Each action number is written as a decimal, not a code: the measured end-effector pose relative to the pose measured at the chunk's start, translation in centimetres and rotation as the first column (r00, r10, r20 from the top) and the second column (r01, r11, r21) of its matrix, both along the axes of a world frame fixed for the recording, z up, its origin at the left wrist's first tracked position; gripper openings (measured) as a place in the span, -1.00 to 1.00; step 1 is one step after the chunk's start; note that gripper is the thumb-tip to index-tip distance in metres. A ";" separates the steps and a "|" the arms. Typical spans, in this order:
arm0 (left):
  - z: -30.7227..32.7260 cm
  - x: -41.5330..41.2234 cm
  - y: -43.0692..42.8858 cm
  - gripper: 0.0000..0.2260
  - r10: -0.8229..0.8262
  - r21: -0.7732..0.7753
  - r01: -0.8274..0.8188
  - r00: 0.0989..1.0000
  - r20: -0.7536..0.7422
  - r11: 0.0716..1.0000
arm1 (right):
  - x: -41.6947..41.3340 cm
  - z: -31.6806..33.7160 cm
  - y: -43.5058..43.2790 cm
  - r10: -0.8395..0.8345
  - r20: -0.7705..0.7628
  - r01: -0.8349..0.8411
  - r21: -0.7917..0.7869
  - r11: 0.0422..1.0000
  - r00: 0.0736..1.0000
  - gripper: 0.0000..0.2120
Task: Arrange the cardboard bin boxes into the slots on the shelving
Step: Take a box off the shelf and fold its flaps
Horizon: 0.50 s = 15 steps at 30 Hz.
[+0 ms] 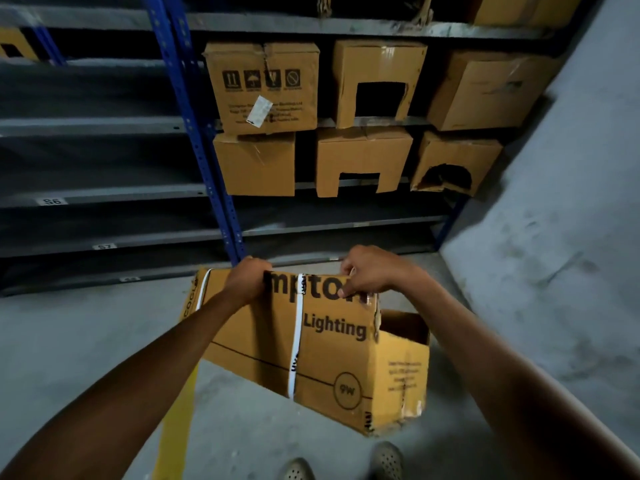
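I see left hand (247,279) gripping top edge of Lighting carton (332,362) near left corner, right hand (367,271) curled over same edge near right corner. Carton tilted, open end facing right, before lowest shelves of shelving (104,195), by blue upright (204,157). Six cardboard bin boxes (363,157) sit in two rows, right bay.

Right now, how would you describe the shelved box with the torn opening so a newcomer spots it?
Right of the shelving's blue upright sit two rows of cardboard boxes. Follow the lower row to its right end, by the grey wall. That box has a ragged, rounded hole, whereas its neighbour has a clean square notch.
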<state>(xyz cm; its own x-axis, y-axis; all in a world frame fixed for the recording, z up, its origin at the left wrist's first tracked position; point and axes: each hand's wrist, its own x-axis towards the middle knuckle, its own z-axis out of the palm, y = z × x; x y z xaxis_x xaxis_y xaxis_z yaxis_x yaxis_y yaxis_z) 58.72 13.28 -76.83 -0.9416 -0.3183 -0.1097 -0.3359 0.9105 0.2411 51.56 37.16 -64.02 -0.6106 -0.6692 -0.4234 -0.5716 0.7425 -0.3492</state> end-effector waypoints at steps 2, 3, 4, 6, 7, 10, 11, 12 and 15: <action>0.3 -0.2 0.4 -0.85 0.064 0.074 -0.059 0.996 -0.060 0.996 | 0.5 -0.7 -0.3 -0.064 0.109 0.077 -0.119 0.990 0.992 -0.92; 0.6 -0.3 0.6 -0.86 0.111 0.133 -0.096 0.987 -0.113 0.987 | 0.7 -1.1 -0.6 -0.105 0.140 0.129 -0.178 0.976 0.985 -0.90; 0.9 -0.4 1.0 -0.89 0.151 0.195 -0.115 0.972 -0.182 0.974 | 0.8 -1.7 -1.0 -0.153 0.168 0.190 -0.235 0.953 0.974 -0.86; 1.7 0.3 2.7 -0.89 0.186 0.297 -0.077 0.914 -0.361 0.952 | 0.6 -2.6 -1.7 -0.258 0.242 0.328 -0.318 0.890 0.935 -0.80; 2.0 1.1 4.1 -0.83 0.202 0.343 -0.049 0.882 -0.426 0.938 | 0.4 -3.1 -2.1 -0.294 0.271 0.375 -0.329 0.867 0.917 -0.80; 2.9 4.1 10.1 -0.70 0.245 0.513 0.020 0.862 -0.444 0.858 | 0.2 -4.9 -3.5 -0.361 0.264 0.433 -0.309 0.847 0.894 -0.82; 2.9 5.1 12.0 -0.66 0.240 0.559 0.047 0.870 -0.430 0.828 | 0.3 -5.4 -4.0 -0.377 0.233 0.435 -0.303 0.848 0.896 -0.81; 2.7 5.9 13.4 -0.59 0.234 0.588 0.069 0.874 -0.425 0.806 | 0.6 -5.7 -4.6 -0.387 0.199 0.431 -0.297 0.852 0.901 -0.80; 0.8 5.8 14.2 -0.45 0.332 0.597 -0.022 0.847 -0.415 0.802 | 1.5 -6.2 -6.3 -0.371 0.150 0.400 -0.305 0.864 0.916 -0.74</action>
<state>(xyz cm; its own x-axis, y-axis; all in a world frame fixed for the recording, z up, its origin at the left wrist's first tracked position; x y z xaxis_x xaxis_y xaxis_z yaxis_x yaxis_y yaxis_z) 64.50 27.47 -76.04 -0.8490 -0.5133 0.1252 -0.1769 0.4994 0.8481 53.09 30.84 -70.19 -0.8203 -0.4957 -0.2854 -0.2213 0.7351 -0.6408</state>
